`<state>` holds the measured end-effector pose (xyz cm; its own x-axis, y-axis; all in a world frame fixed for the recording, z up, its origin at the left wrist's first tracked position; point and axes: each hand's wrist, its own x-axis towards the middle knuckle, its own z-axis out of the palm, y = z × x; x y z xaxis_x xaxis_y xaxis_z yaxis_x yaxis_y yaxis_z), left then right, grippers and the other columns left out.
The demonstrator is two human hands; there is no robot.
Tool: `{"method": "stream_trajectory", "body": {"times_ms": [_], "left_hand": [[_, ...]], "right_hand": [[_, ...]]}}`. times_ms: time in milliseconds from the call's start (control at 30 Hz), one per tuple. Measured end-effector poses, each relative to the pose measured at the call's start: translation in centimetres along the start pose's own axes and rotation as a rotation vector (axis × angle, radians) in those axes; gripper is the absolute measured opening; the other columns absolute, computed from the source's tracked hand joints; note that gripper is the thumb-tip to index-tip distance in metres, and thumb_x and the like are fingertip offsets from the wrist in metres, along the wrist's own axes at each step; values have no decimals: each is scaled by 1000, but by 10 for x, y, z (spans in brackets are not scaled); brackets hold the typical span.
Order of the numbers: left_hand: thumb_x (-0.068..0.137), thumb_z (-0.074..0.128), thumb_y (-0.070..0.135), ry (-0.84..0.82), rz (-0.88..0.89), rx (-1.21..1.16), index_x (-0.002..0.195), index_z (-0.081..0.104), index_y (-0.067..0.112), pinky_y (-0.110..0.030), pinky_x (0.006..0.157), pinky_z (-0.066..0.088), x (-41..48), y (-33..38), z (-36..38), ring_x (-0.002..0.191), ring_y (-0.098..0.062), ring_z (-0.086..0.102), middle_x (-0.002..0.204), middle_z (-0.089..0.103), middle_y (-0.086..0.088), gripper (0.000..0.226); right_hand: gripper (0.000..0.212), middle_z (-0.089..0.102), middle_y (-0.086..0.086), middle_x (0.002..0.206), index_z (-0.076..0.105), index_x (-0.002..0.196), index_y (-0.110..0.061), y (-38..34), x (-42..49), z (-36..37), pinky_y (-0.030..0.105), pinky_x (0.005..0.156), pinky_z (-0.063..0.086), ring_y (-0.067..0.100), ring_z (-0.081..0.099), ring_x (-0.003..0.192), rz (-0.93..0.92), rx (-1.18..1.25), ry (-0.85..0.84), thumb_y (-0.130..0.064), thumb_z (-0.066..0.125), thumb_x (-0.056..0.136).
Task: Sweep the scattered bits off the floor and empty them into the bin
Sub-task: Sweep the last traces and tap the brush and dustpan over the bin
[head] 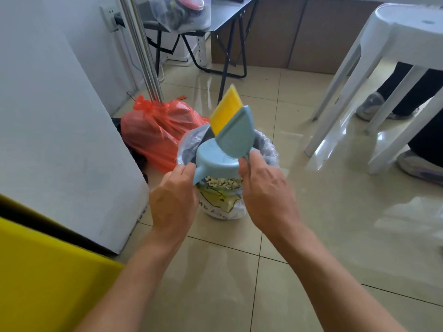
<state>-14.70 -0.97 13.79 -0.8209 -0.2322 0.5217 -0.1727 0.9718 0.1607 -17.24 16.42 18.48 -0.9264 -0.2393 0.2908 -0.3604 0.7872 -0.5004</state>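
1. The left hand (173, 202) has its fingers curled tight round the short handle of a pale blue dustpan (217, 161), thumb on top.
2. The right hand (266, 195) is closed on the grip of a small hand brush (233, 133), whose body is the same pale blue and whose bristle block (225, 111) is bright yellow and points up and away.
3. The dustpan is turned so its smooth underside faces the camera, and it sits over the mouth of the bin (263, 144), with the brush's body lying against it.
4. The bin stands on the tiled floor (311, 212), lined with a thin clear bag that ruffles over the rim.
5. Just below the dustpan, small pale bits (223, 182) lie heaped on top of a white bag with yellow print (220, 202); I cannot tell whether that bag is in the bin or in front of it.
6. A tied orange bag (155, 130) rests on the floor just left of the bin, and a white plastic stool (395, 44) stands well to the right.
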Motion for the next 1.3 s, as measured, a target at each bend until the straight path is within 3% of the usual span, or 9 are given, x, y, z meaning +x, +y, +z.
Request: {"method": "stream_trajectory", "body": {"times_ms": [167, 500, 567, 667, 767, 867, 1000, 1167, 1300], "left_hand": [[81, 69, -2, 4, 1, -21, 81, 62, 13, -23, 46, 25, 3, 2, -2, 59, -17, 37, 68, 57, -2, 17], [83, 72, 2, -40, -29, -42, 78, 59, 14, -22, 45, 14, 2, 6, -7, 57, -14, 33, 64, 51, 1, 18], [83, 71, 7, -53, -77, -80, 75, 58, 15, -20, 44, 10, 3, 7, -12, 50, -16, 33, 59, 44, 7, 18], [85, 72, 25, -105, -155, -159, 70, 65, 18, -21, 40, 20, 3, 6, -15, 38, -16, 37, 47, 45, 8, 18], [92, 66, 47, -279, -269, -531, 68, 71, 21, -26, 38, 36, 5, 8, -23, 35, -9, 49, 41, 57, 3, 35], [98, 61, 38, -478, -438, -899, 75, 73, 17, -24, 42, 37, 7, 11, -39, 30, -9, 41, 41, 60, -3, 34], [99, 62, 35, -517, -529, -1182, 82, 73, 8, -19, 35, 30, -22, 8, -63, 28, -17, 35, 41, 56, -9, 33], [86, 59, 58, -509, -764, -1303, 71, 64, 12, -19, 34, 26, -138, 15, -76, 30, -16, 32, 38, 43, -12, 49], [85, 63, 53, -520, -1079, -1252, 67, 60, 0, -20, 33, 23, -224, 15, -45, 26, -14, 30, 34, 39, -14, 55]], "right_hand": [[30, 42, -7, 60, 37, 77, -23, 6, 8, -4, 31, 45, 23, 18, 43, 54, 66, -96, -7, -33, 34, 105], [37, 41, -7, 58, 34, 71, -24, 9, 1, -3, 31, 47, 27, 13, 42, 54, 42, -62, 22, -35, 36, 105], [37, 45, -7, 57, 42, 70, -20, 12, 0, -3, 24, 48, 29, 10, 43, 53, 91, 132, 28, -34, 41, 104], [41, 38, -7, 53, 51, 69, -14, 18, -1, -8, 26, 46, 30, 12, 32, 47, 262, 904, -176, -31, 46, 105], [42, 29, -4, 55, 49, 69, -16, 21, -3, -16, 20, 40, 24, 13, 22, 46, 244, 1219, -288, -39, 49, 104], [52, 30, -4, 55, 43, 64, -13, 24, -5, -25, 21, 39, 23, 15, 21, 46, 229, 1235, -249, -49, 55, 99], [66, 21, 2, 56, 33, 63, -5, 39, -27, -36, 23, 41, 21, 18, 18, 47, 267, 1190, -277, -57, 58, 94], [58, 28, -2, 52, 44, 60, -16, 45, -94, -7, 18, 43, 25, 13, 22, 45, 345, 1087, -559, -63, 58, 91], [58, 34, -5, 52, 49, 62, -17, 51, -155, 43, 20, 44, 25, 10, 28, 45, 505, 918, -804, -69, 58, 87]]}}
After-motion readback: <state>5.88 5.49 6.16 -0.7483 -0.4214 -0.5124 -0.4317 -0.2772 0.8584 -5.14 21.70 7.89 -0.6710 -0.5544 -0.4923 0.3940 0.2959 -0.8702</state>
